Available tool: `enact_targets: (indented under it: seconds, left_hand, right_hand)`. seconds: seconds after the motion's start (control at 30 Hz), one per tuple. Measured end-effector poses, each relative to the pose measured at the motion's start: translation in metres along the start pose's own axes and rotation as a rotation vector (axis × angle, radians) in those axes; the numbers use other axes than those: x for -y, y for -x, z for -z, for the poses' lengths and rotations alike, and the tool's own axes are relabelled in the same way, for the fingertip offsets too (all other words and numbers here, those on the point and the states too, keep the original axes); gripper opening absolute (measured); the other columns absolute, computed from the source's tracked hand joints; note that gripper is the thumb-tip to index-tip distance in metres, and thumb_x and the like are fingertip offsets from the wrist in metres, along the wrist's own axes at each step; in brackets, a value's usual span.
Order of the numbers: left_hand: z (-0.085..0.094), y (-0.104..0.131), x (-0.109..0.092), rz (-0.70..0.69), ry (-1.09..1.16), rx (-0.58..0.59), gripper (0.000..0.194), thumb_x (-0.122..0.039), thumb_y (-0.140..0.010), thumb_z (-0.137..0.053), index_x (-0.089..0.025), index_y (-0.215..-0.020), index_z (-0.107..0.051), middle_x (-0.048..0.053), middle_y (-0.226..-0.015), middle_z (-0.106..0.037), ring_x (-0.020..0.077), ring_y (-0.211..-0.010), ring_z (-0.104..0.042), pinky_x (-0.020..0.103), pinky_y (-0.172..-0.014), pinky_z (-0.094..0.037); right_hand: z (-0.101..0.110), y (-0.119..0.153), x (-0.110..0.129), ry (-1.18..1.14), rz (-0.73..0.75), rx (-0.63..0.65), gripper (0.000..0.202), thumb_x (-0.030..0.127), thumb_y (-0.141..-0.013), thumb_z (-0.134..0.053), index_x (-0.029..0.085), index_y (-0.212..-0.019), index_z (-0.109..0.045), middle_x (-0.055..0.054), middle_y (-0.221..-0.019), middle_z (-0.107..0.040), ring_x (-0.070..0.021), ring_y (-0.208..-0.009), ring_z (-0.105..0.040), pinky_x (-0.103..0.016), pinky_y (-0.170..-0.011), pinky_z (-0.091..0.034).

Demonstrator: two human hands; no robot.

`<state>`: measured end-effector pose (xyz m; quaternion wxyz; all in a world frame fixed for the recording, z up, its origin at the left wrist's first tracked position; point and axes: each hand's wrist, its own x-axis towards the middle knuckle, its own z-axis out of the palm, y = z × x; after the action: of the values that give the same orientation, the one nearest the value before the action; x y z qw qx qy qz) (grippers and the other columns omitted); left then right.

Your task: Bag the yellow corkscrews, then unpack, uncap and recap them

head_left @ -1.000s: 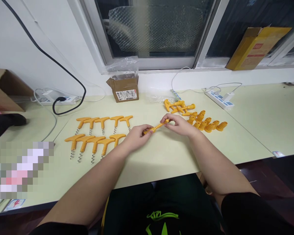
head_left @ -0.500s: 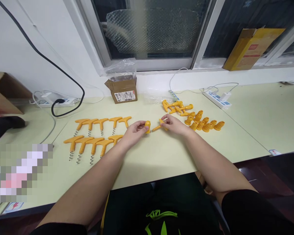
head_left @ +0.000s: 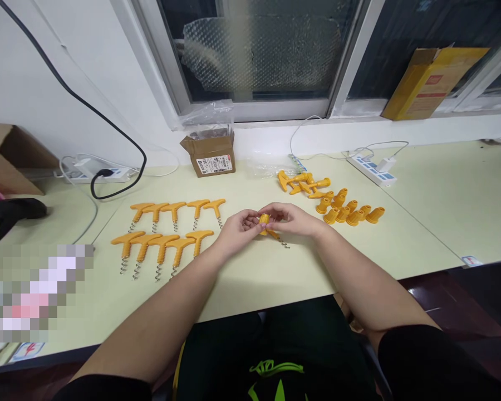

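My left hand is closed on a yellow plastic sleeve, held upright just over the table. My right hand meets it from the other side, its fingertips at the sleeve too. Below the right fingers a yellow corkscrew sticks out, its metal spiral pointing down to the right; the hands hide its handle. To the left lie two rows of yellow T-handled corkscrews. On the right stand several yellow sleeves, with a small pile of yellow handles and sleeves behind them.
A small open cardboard box stands against the wall beside clear plastic film. Power strips lie at the back right and back left, with cables. A black cable hangs at the left. A yellow carton leans on the window.
My hands have come together around the sleeve. The corkscrew's spiral, which pointed left toward the sleeve, now points down to the right beneath my right hand.
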<state>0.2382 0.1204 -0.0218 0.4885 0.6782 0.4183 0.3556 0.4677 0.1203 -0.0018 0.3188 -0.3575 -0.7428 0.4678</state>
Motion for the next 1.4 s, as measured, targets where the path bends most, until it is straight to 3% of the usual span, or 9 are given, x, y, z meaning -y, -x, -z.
enact_targets:
  seconds: [0.13, 0.3, 0.43, 0.57, 0.77, 0.9, 1.1, 1.27, 1.4]
  left_hand:
    - [-0.003, 0.006, -0.011, -0.127, -0.227, -0.057, 0.048, -0.051, -0.089, -0.070, -0.018, -0.122, -0.062, 0.010, -0.103, -0.070, 0.0219, -0.092, -0.068, 0.037, -0.083, -0.057]
    - [-0.011, 0.018, -0.020, -0.406, -0.740, 0.195, 0.035, -0.040, -0.098, -0.058, -0.026, -0.128, -0.068, 0.011, -0.124, -0.067, 0.0284, -0.120, -0.059, 0.047, -0.107, -0.046]
    - [-0.014, 0.019, -0.016, -0.372, -0.896, 0.211, 0.033, -0.041, -0.101, -0.053, -0.032, -0.128, -0.070, 0.010, -0.137, -0.065, 0.0300, -0.130, -0.055, 0.052, -0.111, -0.041]
    - [0.000, 0.009, -0.007, -0.223, -0.969, 0.124, 0.037, -0.042, -0.103, -0.045, -0.028, -0.129, -0.067, 0.012, -0.149, -0.059, 0.0313, -0.140, -0.050, 0.061, -0.121, -0.027]
    - [0.026, -0.009, 0.003, -0.026, -1.110, 0.066, 0.049, -0.039, -0.102, -0.041, -0.012, -0.139, -0.058, 0.023, -0.160, -0.043, 0.0367, -0.147, -0.043, 0.064, -0.126, -0.016]
    - [0.033, -0.015, 0.006, 0.057, -1.096, 0.031, 0.059, -0.044, -0.100, -0.043, -0.007, -0.145, -0.053, 0.026, -0.163, -0.038, 0.0385, -0.152, -0.036, 0.059, -0.127, -0.016]
    - [0.032, -0.016, 0.010, 0.122, -1.088, -0.035, 0.069, -0.050, -0.098, -0.048, -0.005, -0.149, -0.048, 0.028, -0.165, -0.035, 0.0412, -0.154, -0.032, 0.055, -0.127, -0.021]
    - [0.028, -0.014, 0.006, 0.170, -1.162, 0.004, 0.070, -0.048, -0.102, -0.039, -0.005, -0.157, -0.040, 0.024, -0.169, -0.028, 0.0378, -0.156, -0.028, 0.053, -0.129, -0.017]
    - [0.025, -0.012, 0.004, 0.163, -1.211, 0.009, 0.070, -0.048, -0.103, -0.037, -0.006, -0.159, -0.037, 0.024, -0.169, -0.028, 0.0365, -0.157, -0.028, 0.055, -0.129, -0.014]
  right_hand:
    - [0.007, 0.000, -0.002, -0.035, -0.025, -0.024, 0.030, 0.043, -0.086, -0.071, 0.022, -0.108, -0.070, -0.002, -0.086, -0.070, -0.0169, -0.075, -0.064, -0.032, -0.071, -0.053]
    - [0.041, 0.010, -0.009, 0.278, -0.078, -0.501, 0.032, 0.038, -0.082, -0.068, 0.022, -0.110, -0.068, -0.004, -0.093, -0.069, -0.0186, -0.074, -0.062, -0.035, -0.071, -0.051]
    - [0.060, 0.019, -0.012, 0.663, -0.322, -0.724, 0.029, 0.029, -0.074, -0.067, 0.023, -0.102, -0.069, -0.006, -0.100, -0.072, -0.0262, -0.088, -0.064, -0.044, -0.084, -0.048]
    - [0.070, 0.022, -0.013, 0.881, -0.618, -0.666, 0.021, 0.026, -0.067, -0.071, 0.023, -0.088, -0.072, -0.009, -0.088, -0.071, -0.0373, -0.105, -0.059, -0.057, -0.096, -0.038]
    - [0.091, 0.033, -0.012, 0.913, -0.847, -0.637, 0.023, 0.023, -0.065, -0.074, 0.024, -0.088, -0.073, -0.012, -0.089, -0.069, -0.0392, -0.111, -0.052, -0.054, -0.093, -0.036]
    - [0.093, 0.037, -0.015, 0.968, -0.818, -0.725, 0.035, 0.022, -0.067, -0.074, 0.023, -0.101, -0.074, -0.016, -0.105, -0.067, -0.0400, -0.113, -0.051, -0.056, -0.095, -0.036]
    - [0.064, 0.015, -0.027, 0.971, -0.421, -0.648, 0.039, 0.023, -0.083, -0.061, 0.018, -0.120, -0.070, -0.018, -0.123, -0.063, -0.0364, -0.118, -0.053, -0.049, -0.101, -0.043]
    - [0.047, -0.005, -0.036, 1.010, -0.684, -0.510, 0.049, 0.023, -0.089, -0.057, 0.009, -0.136, -0.060, -0.025, -0.135, -0.058, -0.0398, -0.127, -0.053, -0.048, -0.105, -0.043]
    - [0.050, -0.009, -0.040, 0.982, -0.678, -0.507, 0.062, 0.025, -0.092, -0.056, 0.019, -0.153, -0.046, -0.021, -0.145, -0.051, -0.0391, -0.136, -0.047, -0.048, -0.106, -0.041]
